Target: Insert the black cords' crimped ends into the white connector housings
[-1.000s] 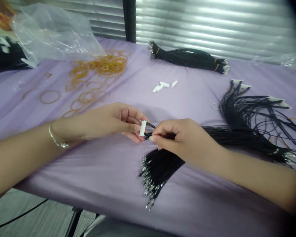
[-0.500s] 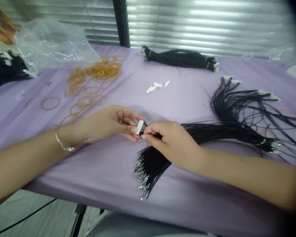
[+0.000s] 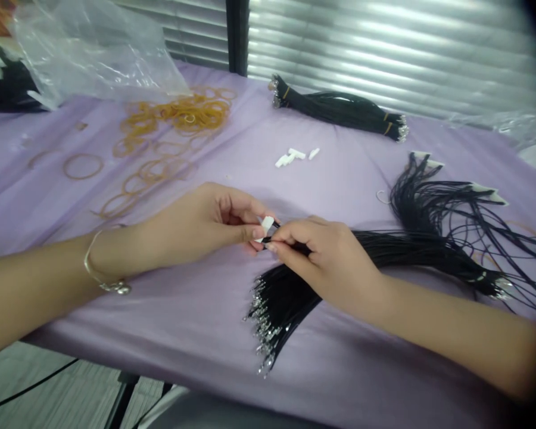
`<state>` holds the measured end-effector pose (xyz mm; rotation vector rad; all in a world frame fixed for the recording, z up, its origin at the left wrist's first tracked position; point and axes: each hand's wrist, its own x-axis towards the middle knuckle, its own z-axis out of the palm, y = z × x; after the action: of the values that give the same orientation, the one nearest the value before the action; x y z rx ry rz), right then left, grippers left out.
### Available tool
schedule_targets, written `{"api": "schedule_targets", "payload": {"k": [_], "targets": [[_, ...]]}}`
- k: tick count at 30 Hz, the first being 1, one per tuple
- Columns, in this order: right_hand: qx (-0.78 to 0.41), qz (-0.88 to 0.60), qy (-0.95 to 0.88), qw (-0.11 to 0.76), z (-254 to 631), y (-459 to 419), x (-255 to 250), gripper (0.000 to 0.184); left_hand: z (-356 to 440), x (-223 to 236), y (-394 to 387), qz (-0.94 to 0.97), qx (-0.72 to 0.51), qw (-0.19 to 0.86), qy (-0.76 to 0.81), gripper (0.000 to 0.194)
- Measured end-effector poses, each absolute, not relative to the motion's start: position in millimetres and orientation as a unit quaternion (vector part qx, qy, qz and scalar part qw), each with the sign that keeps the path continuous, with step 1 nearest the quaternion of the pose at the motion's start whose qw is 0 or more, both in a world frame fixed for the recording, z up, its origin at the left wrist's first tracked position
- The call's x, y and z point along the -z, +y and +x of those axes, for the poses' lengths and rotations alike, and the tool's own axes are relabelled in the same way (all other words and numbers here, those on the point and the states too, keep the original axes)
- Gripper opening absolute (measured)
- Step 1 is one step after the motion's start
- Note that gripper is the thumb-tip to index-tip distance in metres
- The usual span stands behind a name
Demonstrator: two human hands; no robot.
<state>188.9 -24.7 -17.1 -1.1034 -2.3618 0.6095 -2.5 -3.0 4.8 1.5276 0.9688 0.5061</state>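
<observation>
Clock read from where left hand (image 3: 226,221) and right hand (image 3: 328,249) meet, mid-desk (image 3: 174,333).

Left hand pinches a white connector (image 3: 267,224) between thumb and fingers, part of it poking out towards 1 o'clock, likely to leave a face open to the right. Right hand holds thin black wires (image 3: 266,240) in a fingertip grip right up at the connector; so short a hold probably steadies limp wire. Whether a tip sits inside: cannot tell, fingers hide it.

Wire bundle (image 3: 295,292) seems to run beneath the right hand. Metal-tipped ends fanned at 6 o'clock, presumably easier to separate; far end gathered by a pale tie (image 3: 479,276) past 3, probably against tangling.

Loose white pieces (image 3: 290,157) between 12 and 1, near, handy for either hand. White-ended wires (image 3: 413,202) just before 3, off the fanned tips, perhaps to prevent mixing. Banded bundle (image 3: 339,112) at 1, near the blinds (image 3: 397,42), seemingly out of the way. Rubber bands (image 3: 205,114) heaped at 11.
</observation>
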Motion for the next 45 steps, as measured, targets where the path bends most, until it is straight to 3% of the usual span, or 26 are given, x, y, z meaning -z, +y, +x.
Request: {"api": "schedule_targets", "payload": {"k": [4, 8, 10, 13, 17, 24, 29, 36, 45], "targets": [[-0.217, -0.391, -0.858, 0.253, 189, -26, 22, 0.012, -1, 3, -9, 0.622, -0.258, 0.610, 0.419, 0.009], [-0.215, -0.383, -0.873, 0.212, 190, -24, 16, 0.012, -1, 5, -5, 0.600, -0.238, 0.638, 0.419, 0.010], [-0.129, -0.374, -0.894, 0.209, 192, -26, 11, 0.008, -2, 3, -2, 0.593, -0.253, 0.635, 0.424, 0.012], [0.034, -0.340, -0.909, 0.238, 193, -32, 6, 0.027, -4, -2, 2, 0.600, -0.282, 0.611, 0.433, 0.013], [0.068, -0.318, -0.929, 0.175, 193, -33, 12, 0.022, -6, -2, 2, 0.591, -0.276, 0.617, 0.441, 0.010], [-0.203, -0.401, -0.890, 0.075, 192, -16, 11, 0.017, -9, 9, 5, 0.610, -0.266, 0.598, 0.447, 0.012], [-0.261, -0.393, -0.879, 0.066, 195, -16, 7, 0.009, -9, 12, 7, 0.601, -0.267, 0.608, 0.444, 0.013], [-0.335, -0.426, -0.828, 0.143, 199, -16, -4, 0.007, -8, 12, 6, 0.531, -0.291, 0.659, 0.446, 0.013], [-0.438, -0.447, -0.758, 0.182, 198, -12, -2, 0.013, -12, 15, 6, 0.525, -0.273, 0.681, 0.431, 0.012]]}}
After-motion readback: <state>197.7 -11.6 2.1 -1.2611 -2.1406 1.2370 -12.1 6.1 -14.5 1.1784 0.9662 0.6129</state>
